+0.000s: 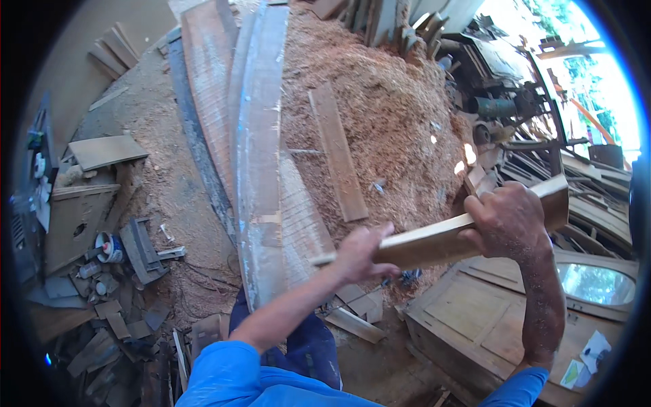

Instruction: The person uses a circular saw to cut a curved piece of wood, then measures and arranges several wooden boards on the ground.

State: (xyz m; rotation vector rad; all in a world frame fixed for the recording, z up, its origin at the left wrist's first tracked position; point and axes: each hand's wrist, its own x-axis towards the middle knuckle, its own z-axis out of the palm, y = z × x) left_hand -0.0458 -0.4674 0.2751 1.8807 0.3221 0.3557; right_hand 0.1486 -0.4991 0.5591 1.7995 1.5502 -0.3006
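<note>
A wooden board (430, 245) is lifted in front of me, its narrow pale edge turned up and its right end higher in the picture. My right hand (507, 218) is closed over the board near its right end. Toward the other end, my left hand (363, 254) lies across the board, fingers over the far side and thumb along the near face. Beyond the held board, a short flat plank (339, 152) rests on the heap of sawdust (393, 129).
Long boards (263, 136) run away from my legs, left of the sawdust. Wood offcuts and a white tub (110, 247) clutter the left side. A panelled wooden cabinet piece (468, 308) with an oval mirror (597, 283) lies at right, below stacked timber (597, 197).
</note>
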